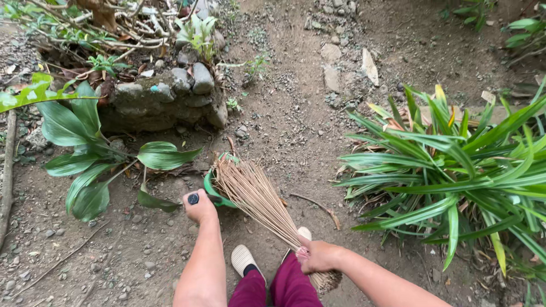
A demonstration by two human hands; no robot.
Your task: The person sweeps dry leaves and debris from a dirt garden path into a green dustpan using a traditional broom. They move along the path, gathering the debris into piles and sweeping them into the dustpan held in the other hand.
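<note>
Head view: left hand [199, 207] grips green dustpan [211, 190] handle; right hand [317, 256] grips stick broom [259, 199] sweeping into it.

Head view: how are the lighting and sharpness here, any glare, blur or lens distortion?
Head view: soft, even daylight with faint shadows and no glare; ground, stick broom and left hand look sharp; right hand is slightly soft; wide-angle stretch at the edges, seen in the long-leaved plant.

The stick broom [256, 199] lies between the hands — dustpan [213, 190] at its tip, stone pile [165, 99] beyond, spiky plant [455, 170] right.
</note>
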